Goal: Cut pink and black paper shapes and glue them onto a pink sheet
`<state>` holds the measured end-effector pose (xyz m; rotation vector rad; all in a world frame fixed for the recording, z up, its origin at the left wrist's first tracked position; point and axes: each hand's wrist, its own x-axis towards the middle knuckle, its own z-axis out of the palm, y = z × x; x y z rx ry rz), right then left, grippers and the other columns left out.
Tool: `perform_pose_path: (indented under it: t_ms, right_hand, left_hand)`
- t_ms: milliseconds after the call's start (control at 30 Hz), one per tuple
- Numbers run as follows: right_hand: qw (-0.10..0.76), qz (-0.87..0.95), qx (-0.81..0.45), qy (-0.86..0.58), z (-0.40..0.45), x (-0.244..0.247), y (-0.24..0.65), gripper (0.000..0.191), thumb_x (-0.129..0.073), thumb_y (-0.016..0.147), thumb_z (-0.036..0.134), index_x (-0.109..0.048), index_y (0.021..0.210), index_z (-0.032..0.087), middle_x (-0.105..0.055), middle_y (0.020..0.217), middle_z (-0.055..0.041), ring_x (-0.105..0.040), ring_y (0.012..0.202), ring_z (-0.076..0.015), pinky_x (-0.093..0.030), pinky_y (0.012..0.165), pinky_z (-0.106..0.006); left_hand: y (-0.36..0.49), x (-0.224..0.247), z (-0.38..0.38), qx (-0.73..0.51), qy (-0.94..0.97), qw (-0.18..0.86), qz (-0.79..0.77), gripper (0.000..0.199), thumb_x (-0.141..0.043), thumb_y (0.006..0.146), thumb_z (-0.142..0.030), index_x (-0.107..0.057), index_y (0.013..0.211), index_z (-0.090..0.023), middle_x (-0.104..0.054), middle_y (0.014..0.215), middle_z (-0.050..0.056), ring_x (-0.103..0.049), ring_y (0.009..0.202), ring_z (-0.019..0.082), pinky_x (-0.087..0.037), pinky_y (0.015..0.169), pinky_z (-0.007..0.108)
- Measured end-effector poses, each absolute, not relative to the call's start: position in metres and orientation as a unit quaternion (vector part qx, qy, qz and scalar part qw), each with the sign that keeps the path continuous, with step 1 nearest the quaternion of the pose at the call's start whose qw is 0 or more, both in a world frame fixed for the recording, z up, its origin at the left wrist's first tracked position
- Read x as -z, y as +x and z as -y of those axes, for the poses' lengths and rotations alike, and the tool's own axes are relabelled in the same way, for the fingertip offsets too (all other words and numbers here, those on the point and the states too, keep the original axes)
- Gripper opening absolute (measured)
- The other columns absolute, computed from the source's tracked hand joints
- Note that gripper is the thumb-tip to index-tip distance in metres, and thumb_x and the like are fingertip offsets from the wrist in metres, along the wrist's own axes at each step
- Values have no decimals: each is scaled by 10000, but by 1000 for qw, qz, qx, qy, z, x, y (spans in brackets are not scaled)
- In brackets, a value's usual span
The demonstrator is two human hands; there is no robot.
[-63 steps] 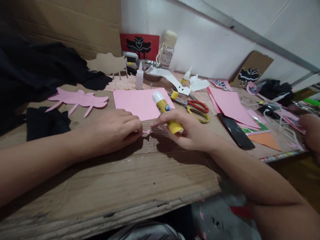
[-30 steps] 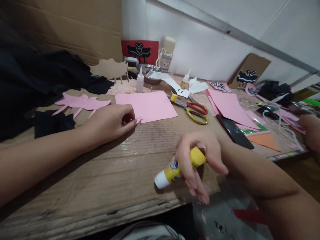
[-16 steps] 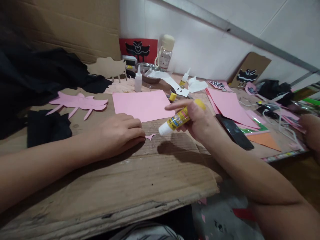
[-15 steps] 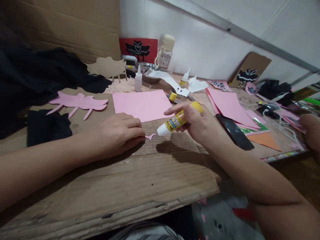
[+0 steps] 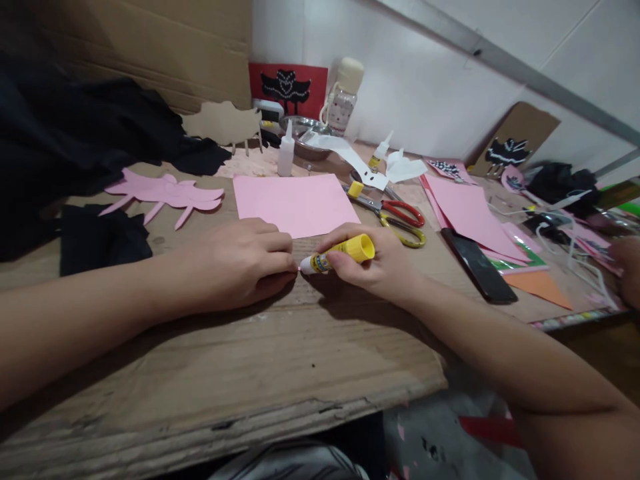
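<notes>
The left hand [image 5: 250,263] lay back up on the cardboard [image 5: 225,373], its forearm reaching in from the left; its fingers were curled closed, the tips holding down a small pink scrap [image 5: 299,269]. The right hand [image 5: 380,263], its forearm slanting in from the near right, gripped a glue stick [image 5: 327,259] between thumb and fingers.

The glue stick was between the hands, white end left and low at the scrap, yellow base right and raised. Its long axis ran from right to left, tilting down and slightly nearer. Whether the tip touched the scrap was too small to tell, and the left fingers hid most of the scrap.

Just beyond the hands lay a pink sheet [image 5: 297,203]. Scissors [image 5: 381,206] lay beyond the right hand, a yellow cap [image 5: 355,189] by their blades. A pink cutout [image 5: 165,191] and black cloth [image 5: 103,240] lay left, beyond the left forearm; a phone [image 5: 479,265] lay right, beside pink papers [image 5: 465,210]. A clear bottle [image 5: 286,159] stood upright on the far side.
</notes>
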<state>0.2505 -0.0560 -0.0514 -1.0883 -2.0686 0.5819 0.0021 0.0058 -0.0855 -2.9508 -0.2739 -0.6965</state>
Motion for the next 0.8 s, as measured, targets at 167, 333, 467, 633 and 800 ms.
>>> perform_pose_path:
  t_ms: [167, 333, 467, 633, 800]
  right_hand:
    - [335, 820, -221, -407, 59, 49, 249, 128, -699, 888, 265, -779, 887, 165, -801, 815, -9, -647, 649, -113, -473, 599, -217]
    - [340, 832, -207, -387, 60, 50, 249, 124, -710, 890, 237, -793, 893, 144, -807, 820, -22, -666, 670, -110, -482, 616, -207]
    - [335, 827, -216, -397, 61, 48, 251, 127, -696, 881, 226, -786, 863, 138, -779, 759, -14, -633, 613, -100, -458, 563, -199]
    - [383, 798, -216, -412, 62, 43, 255, 128, -672, 896, 234, -768, 850, 163, -782, 775, -18, -655, 628, -118, -478, 560, -214]
    - [385, 803, -200, -409, 60, 45, 256, 106, -685, 893, 214, -778, 874, 166, -802, 822, -16, -668, 644, -112, -489, 577, -207]
  left_hand:
    - [1, 86, -7, 217, -971, 41, 94, 292, -516, 1066, -283, -783, 962, -223, -750, 881, 60, -644, 737, 215, -462, 682, 359]
    - [2, 86, -8, 213, -972, 37, 94, 271, -526, 1062, -275, -776, 968, -225, -750, 888, 54, -642, 745, 212, -463, 686, 355]
    - [3, 86, -8, 232, -968, 47, 86, 298, -520, 1066, -274, -779, 932, -215, -742, 859, 54, -636, 721, 212, -451, 669, 355]
    - [4, 85, -7, 232, -968, 54, 81, 337, -500, 1076, -276, -786, 913, -204, -729, 823, 53, -627, 689, 214, -442, 648, 360]
    - [4, 87, -9, 234, -967, 55, 82, 313, -518, 1070, -278, -785, 927, -199, -732, 839, 58, -631, 701, 219, -449, 655, 359]
